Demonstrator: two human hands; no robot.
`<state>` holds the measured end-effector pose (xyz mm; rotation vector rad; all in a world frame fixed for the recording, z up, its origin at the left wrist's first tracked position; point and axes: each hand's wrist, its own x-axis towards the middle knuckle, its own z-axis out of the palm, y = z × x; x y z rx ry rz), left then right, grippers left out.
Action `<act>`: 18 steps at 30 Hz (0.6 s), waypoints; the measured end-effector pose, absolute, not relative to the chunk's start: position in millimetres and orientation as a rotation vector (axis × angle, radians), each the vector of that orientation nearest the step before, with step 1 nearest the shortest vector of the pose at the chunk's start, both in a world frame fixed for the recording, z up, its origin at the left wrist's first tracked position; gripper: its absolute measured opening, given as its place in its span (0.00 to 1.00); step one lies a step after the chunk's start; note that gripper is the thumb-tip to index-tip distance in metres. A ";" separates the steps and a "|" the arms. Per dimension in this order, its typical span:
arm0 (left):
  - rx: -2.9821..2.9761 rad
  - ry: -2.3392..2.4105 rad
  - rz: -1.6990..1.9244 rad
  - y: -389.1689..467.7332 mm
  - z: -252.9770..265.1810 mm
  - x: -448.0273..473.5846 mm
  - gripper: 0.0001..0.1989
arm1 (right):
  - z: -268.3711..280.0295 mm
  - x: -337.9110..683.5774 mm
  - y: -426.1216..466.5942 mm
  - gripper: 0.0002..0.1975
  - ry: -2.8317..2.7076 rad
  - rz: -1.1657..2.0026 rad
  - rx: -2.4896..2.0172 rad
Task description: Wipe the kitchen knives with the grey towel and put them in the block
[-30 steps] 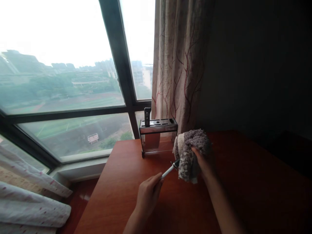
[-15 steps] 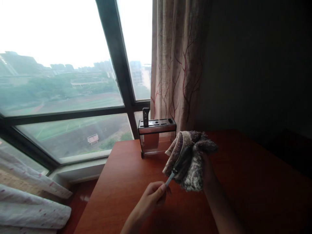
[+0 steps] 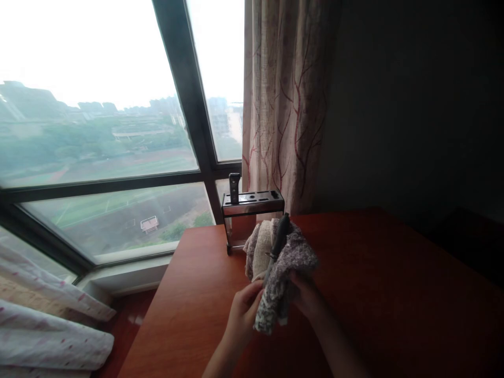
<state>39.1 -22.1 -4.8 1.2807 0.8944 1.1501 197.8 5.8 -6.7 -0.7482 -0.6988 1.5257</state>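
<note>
My left hand (image 3: 246,307) pinches the metal shaft of a sharpening steel (image 3: 280,236), whose black handle with a small guard points up and away from me. A fluffy towel (image 3: 295,254), mottled grey-purple with a beige band, lies around the steel and covers part of its shaft. On the right, my right hand (image 3: 303,294) is closed on the towel, with its fingers mostly hidden in the folds. Behind the towel stands a knife block (image 3: 254,202) with a slotted metal top and clear sides. One black knife handle (image 3: 234,188) sticks up from its left slot.
The reddish-brown wooden table (image 3: 189,294) extends under my hands, its left edge near the window. A large window (image 3: 98,142) fills the left side. A patterned curtain (image 3: 283,105) hangs behind the knife block, and another curtain (image 3: 51,336) hangs low at left.
The towel and steel have moved left, and the steel now stands more upright. My right hand has shifted left, bringing a towel fold over the shaft near my left hand.
</note>
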 end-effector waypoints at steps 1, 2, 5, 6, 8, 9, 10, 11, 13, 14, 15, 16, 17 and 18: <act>1.365 0.901 1.154 -22.1 -3.7 39.0 0.10 | -3.2 192.3 6.4 0.22 -0.695 1.506 -0.791; 1.449 0.926 1.159 -22.3 -3.2 38.8 0.10 | 0.7 187.5 7.1 0.23 -0.692 1.474 -0.841; 1.700 1.074 1.178 -24.0 -5.2 38.3 0.07 | 13.1 176.7 8.2 0.25 -0.740 1.293 -0.993; 1.767 1.117 1.183 -24.9 -6.4 38.4 0.07 | 17.0 174.5 8.2 0.25 -0.768 1.218 -1.028; 1.867 1.139 1.172 -26.8 -8.3 38.6 0.10 | 23.7 172.8 7.6 0.23 -0.834 1.090 -1.068; 1.907 1.125 1.156 -27.7 -8.5 38.2 0.11 | 26.5 173.2 7.3 0.22 -0.869 1.050 -1.076; 1.947 1.106 1.138 -28.5 -7.9 37.4 0.12 | 28.8 174.5 7.0 0.21 -0.900 1.023 -1.078; 1.993 1.091 1.120 -29.0 -6.4 35.8 0.11 | 30.8 176.6 7.0 0.21 -0.924 1.003 -1.077; 2.073 1.097 1.124 -29.3 -0.7 29.9 0.06 | 33.8 182.2 7.7 0.21 -0.963 0.971 -1.077; 2.091 1.121 1.163 -28.8 3.4 26.0 0.09 | 34.9 185.4 8.4 0.21 -0.990 0.968 -1.076; 2.071 1.157 1.232 -27.7 8.5 21.7 0.13 | 35.7 188.6 9.3 0.20 -1.021 0.977 -1.073; 2.011 1.202 1.319 -26.1 14.4 17.5 0.15 | 36.2 191.4 10.2 0.20 -1.056 0.998 -1.067; 1.926 1.265 1.425 -23.8 21.3 14.0 0.16 | 36.6 193.6 11.1 0.19 -1.091 1.028 -1.059; 1.831 1.336 1.517 -20.7 29.2 11.6 0.15 | 37.0 195.2 11.7 0.19 -1.124 1.061 -1.048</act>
